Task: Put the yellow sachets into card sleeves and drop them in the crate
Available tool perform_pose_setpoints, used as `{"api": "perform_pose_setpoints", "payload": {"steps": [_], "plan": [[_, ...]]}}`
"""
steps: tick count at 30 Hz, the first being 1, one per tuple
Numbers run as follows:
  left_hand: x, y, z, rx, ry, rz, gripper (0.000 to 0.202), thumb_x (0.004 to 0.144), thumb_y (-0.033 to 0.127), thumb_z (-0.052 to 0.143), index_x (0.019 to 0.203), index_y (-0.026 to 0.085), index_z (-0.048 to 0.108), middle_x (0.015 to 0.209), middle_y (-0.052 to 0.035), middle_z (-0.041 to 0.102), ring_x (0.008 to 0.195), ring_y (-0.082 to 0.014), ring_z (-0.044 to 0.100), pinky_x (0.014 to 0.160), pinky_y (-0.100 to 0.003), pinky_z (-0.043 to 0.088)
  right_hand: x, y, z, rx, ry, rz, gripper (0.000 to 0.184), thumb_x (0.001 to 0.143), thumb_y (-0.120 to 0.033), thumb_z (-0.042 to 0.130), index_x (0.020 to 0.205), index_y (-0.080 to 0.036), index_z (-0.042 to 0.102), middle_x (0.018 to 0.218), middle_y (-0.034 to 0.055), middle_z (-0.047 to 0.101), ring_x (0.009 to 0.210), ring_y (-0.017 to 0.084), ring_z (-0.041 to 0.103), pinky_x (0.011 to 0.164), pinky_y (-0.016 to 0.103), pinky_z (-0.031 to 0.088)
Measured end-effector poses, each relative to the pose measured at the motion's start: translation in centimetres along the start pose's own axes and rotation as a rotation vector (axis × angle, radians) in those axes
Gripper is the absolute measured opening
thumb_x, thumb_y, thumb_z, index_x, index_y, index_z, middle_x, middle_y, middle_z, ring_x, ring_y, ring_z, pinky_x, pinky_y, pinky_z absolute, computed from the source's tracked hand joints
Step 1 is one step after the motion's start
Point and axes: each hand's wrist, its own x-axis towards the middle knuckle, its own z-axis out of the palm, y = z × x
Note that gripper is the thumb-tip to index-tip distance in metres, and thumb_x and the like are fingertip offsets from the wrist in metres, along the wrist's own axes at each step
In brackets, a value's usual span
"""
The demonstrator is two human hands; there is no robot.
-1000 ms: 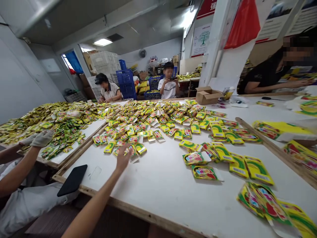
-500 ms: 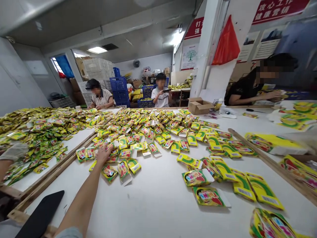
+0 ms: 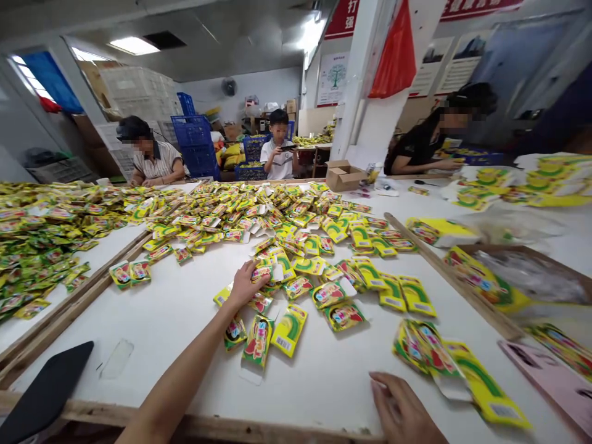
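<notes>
My left hand [image 3: 248, 285] lies with outstretched fingers on several small yellow-green candy boxes, touching them but not gripping one. Just in front of it are a box with a watermelon picture [image 3: 258, 339] and a yellow box showing its barcode side [image 3: 290, 330]. Some boxes have white end flaps standing out. At the lower right, my right hand [image 3: 402, 407] is low over the white tabletop, fingers loosely bent and holding nothing visible. A small cluster of boxes [image 3: 428, 351] lies to its upper right, apart from it.
A large heap of boxes [image 3: 240, 206] covers the table's far side. Wooden strips [image 3: 444, 265] divide the tabletop. A black phone-like slab [image 3: 50, 388] lies at lower left. An open carton [image 3: 345, 176] stands at the back. Three people sit across the table.
My left hand has moved right across the table, and boxes near it have shifted right into a tighter group. My right hand has come into view. The camera view has turned.
</notes>
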Motion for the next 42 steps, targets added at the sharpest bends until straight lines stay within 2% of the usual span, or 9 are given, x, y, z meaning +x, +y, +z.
{"api": "perform_pose_setpoints", "payload": {"steps": [4, 7, 13, 22, 27, 30, 36, 40, 42], "plan": [[-3.3, 4.3, -1.4, 0.023, 0.079, 0.083, 0.053, 0.085, 0.047, 0.053, 0.13, 0.019, 0.047, 0.131, -0.014, 0.049, 0.124, -0.0307, 0.045, 0.103, -0.046, 0.034, -0.4, -1.4, -0.8, 0.068, -0.043, 0.067, 0.028, 0.09, -0.042, 0.043, 0.094, -0.024, 0.064, 0.096, 0.0066, 0.068, 0.087, 0.022, 0.066, 0.072, 0.032, 0.055], [-8.7, 6.0, -2.9, 0.131, 0.083, 0.06, 0.038, 0.086, 0.043, 0.051, 0.115, 0.019, 0.054, 0.11, -0.0119, 0.059, 0.106, -0.0292, 0.055, 0.089, -0.042, 0.043, -0.9, -1.8, -1.0, 0.132, -0.065, 0.078, 0.028, 0.091, -0.041, 0.043, 0.094, -0.023, 0.064, 0.096, 0.0075, 0.067, 0.089, 0.023, 0.064, 0.078, 0.034, 0.053], [-18.0, 8.5, -2.7, 0.407, -0.007, -0.008, 0.056, 0.075, 0.047, 0.062, 0.121, 0.017, 0.049, 0.108, -0.0142, 0.059, 0.102, -0.0333, 0.054, 0.083, -0.042, 0.042, -0.8, -3.3, -0.4, 0.264, -0.078, 0.101, 0.025, 0.091, -0.039, 0.045, 0.093, -0.022, 0.063, 0.096, 0.0079, 0.066, 0.085, 0.023, 0.062, 0.076, 0.035, 0.05], [-18.1, 9.2, -2.8, 0.362, -0.127, 0.017, 0.072, 0.072, 0.038, 0.064, 0.135, 0.018, 0.037, 0.118, -0.013, 0.058, 0.111, -0.0338, 0.046, 0.089, -0.044, 0.035, -1.7, -6.9, 1.0, 0.453, -0.139, -0.01, 0.022, 0.093, -0.031, 0.045, 0.093, -0.021, 0.064, 0.089, 0.0067, 0.065, 0.081, 0.02, 0.062, 0.071, 0.029, 0.05], [-17.4, 9.2, -3.6, 0.292, -0.004, 0.041, 0.058, 0.07, 0.02, 0.06, 0.125, 0.015, 0.043, 0.113, -0.0129, 0.059, 0.112, -0.032, 0.048, 0.093, -0.047, 0.035, -1.8, -7.0, 0.6, 0.453, -0.115, -0.038, 0.022, 0.093, -0.027, 0.044, 0.095, -0.02, 0.064, 0.088, 0.0065, 0.065, 0.08, 0.019, 0.062, 0.07, 0.029, 0.051], [-16.9, 10.8, -5.4, 0.272, 0.021, 0.232, 0.056, 0.069, 0.009, 0.056, 0.123, 0.016, 0.044, 0.117, -0.0143, 0.059, 0.117, -0.0316, 0.046, 0.098, -0.048, 0.033, -1.1, -7.6, 0.3, 0.436, -0.087, -0.083, 0.02, 0.093, -0.025, 0.045, 0.096, -0.021, 0.064, 0.095, 0.0079, 0.066, 0.089, 0.021, 0.062, 0.078, 0.033, 0.051], [-16.9, 15.5, -6.3, 0.191, -0.253, 0.643, 0.06, 0.074, -0.005, 0.039, 0.123, 0.027, 0.048, 0.125, -0.0041, 0.06, 0.131, -0.0235, 0.038, 0.113, -0.053, 0.01, 1.0, -10.4, 1.0, 0.535, -0.214, -0.17, 0.043, 0.082, -0.019, 0.058, 0.124, -0.025, 0.05, 0.12, 0.0085, 0.062, 0.111, 0.026, 0.057, 0.096, 0.044, 0.046], [-17.7, 15.9, -3.3, -0.134, 0.083, 0.371, 0.043, 0.085, 0.007, 0.044, 0.124, 0.025, 0.042, 0.137, -0.0107, 0.047, 0.134, -0.0259, 0.035, 0.11, -0.053, 0.024, 0.9, -10.8, 2.3, 0.839, -0.262, 0.039, 0.045, 0.084, -0.017, 0.053, 0.125, -0.025, 0.035, 0.098, 0.0037, 0.068, 0.09, 0.019, 0.067, 0.081, 0.033, 0.053], [-18.3, 15.6, -1.5, -0.416, 0.11, 0.152, 0.041, 0.087, 0.018, 0.05, 0.126, 0.023, 0.037, 0.131, -0.0136, 0.049, 0.125, -0.0266, 0.046, 0.1, -0.048, 0.041, 0.4, -10.4, 2.8, 0.929, -0.231, 0.106, 0.045, 0.084, -0.019, 0.054, 0.123, -0.025, 0.031, 0.099, 0.0043, 0.067, 0.089, 0.019, 0.067, 0.079, 0.031, 0.054]]}}
